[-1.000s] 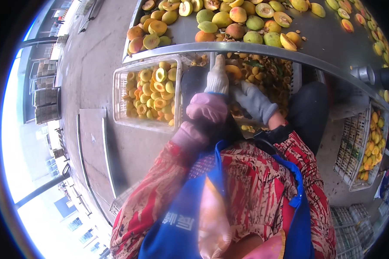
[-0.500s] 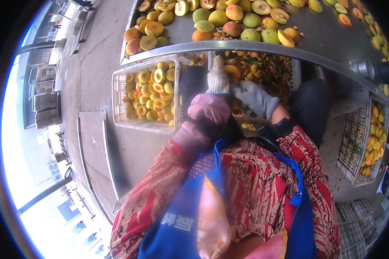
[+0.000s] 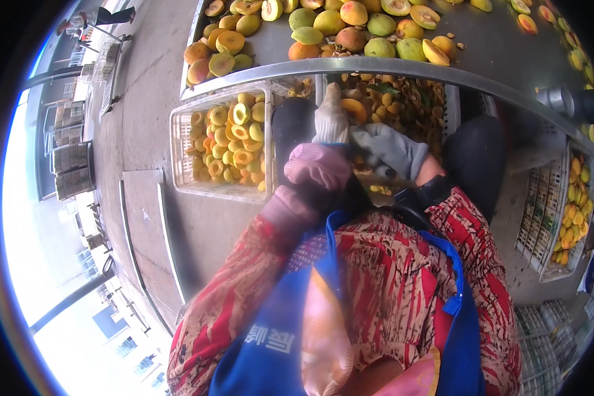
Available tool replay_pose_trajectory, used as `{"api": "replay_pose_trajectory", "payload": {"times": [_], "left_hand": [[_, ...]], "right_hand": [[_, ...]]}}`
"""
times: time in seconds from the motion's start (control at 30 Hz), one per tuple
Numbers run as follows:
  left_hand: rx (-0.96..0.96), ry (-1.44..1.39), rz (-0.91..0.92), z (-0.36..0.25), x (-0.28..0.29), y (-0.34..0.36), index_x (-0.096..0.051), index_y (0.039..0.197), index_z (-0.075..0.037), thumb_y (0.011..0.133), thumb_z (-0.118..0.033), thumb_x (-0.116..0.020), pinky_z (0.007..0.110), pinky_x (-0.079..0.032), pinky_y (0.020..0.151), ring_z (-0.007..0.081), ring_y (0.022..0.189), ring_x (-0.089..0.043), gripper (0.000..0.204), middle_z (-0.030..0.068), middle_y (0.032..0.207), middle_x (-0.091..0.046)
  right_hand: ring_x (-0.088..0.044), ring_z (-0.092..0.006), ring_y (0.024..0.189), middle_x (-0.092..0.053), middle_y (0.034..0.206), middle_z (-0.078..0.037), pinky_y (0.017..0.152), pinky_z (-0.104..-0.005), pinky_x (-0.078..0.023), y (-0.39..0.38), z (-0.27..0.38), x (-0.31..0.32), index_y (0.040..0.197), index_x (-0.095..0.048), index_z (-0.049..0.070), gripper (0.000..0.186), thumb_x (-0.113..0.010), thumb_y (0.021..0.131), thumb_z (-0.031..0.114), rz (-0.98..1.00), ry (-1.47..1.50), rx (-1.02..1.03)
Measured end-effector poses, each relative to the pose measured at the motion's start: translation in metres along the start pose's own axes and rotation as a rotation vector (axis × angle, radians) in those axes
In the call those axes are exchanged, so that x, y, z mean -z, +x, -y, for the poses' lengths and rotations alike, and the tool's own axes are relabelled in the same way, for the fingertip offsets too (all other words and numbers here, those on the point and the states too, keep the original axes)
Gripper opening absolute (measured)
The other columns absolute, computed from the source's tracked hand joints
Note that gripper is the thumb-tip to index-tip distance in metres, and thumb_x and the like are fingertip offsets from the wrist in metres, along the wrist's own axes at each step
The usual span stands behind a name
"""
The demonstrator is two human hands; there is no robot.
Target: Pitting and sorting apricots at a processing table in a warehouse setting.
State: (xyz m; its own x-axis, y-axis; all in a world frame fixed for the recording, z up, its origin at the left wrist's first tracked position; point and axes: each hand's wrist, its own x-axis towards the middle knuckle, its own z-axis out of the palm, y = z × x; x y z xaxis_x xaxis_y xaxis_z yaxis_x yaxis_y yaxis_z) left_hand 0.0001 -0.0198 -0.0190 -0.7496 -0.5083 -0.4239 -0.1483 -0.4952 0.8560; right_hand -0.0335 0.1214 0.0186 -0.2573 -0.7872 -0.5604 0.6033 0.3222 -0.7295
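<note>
Many fruits (image 3: 379,47): whole and halved, yellow, green and orange, lying on the metal table (image 3: 482,49) in front of you.
Left hand (image 3: 332,112): gloved in white, just on your side of the table's near edge; your fingers look drawn together, but whether they grip anything cannot be told.
Right hand (image 3: 391,150): gloved in grey, farther from the table edge, your fingers partly bent toward your left hand; their hold, if any, is hidden.
Fruit half (image 3: 354,110): orange, near the table edge, just beside your left fingers; you may or may not have hold of it.
Middle crate (image 3: 451,112): partly under the table edge, beyond your hands, with darker fruit pieces.
Left crate (image 3: 219,193): by the table's left corner, full of yellow halves.
Right crate (image 3: 533,214): on your side of the table, to the right, holding yellow fruit.
Apron (image 3: 270,336): blue, on you, well back from the table.
</note>
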Motion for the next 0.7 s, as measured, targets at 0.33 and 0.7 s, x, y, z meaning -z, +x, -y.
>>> {"api": "replay_pose_trajectory", "payload": {"times": [0.33, 0.7], "left_hand": [[0.113, -0.154, 0.166, -0.041, -0.029, -0.036, -0.057, 0.094, -0.002, 0.097, -0.042, -0.041, 0.037, -0.051, 0.066, 0.0251, 0.067, -0.059, 0.044, 0.0134, 0.073, -0.06], [-0.116, 0.019, 0.12, -0.036, -0.041, -0.038, -0.059, 0.101, -0.002, 0.093, -0.036, -0.051, 0.029, -0.048, 0.067, 0.0162, 0.073, -0.058, 0.035, 0.0062, 0.083, -0.063]], "right_hand": [[-0.026, -0.0043, 0.032, -0.031, 0.047, 0.008, 0.031, -0.0199, -0.021, -0.014, -0.01, 0.011, 0.081, -0.053, 0.012, 0.036, -0.048, 0.094, 0.045, 0.345, 0.548, -0.073], [-0.03, -0.0058, 0.032, -0.035, 0.048, 0.006, 0.03, -0.0205, -0.026, -0.043, -0.01, 0.009, 0.09, -0.052, 0.01, 0.036, -0.043, 0.096, 0.044, 0.363, 0.6, 0.187]]}}
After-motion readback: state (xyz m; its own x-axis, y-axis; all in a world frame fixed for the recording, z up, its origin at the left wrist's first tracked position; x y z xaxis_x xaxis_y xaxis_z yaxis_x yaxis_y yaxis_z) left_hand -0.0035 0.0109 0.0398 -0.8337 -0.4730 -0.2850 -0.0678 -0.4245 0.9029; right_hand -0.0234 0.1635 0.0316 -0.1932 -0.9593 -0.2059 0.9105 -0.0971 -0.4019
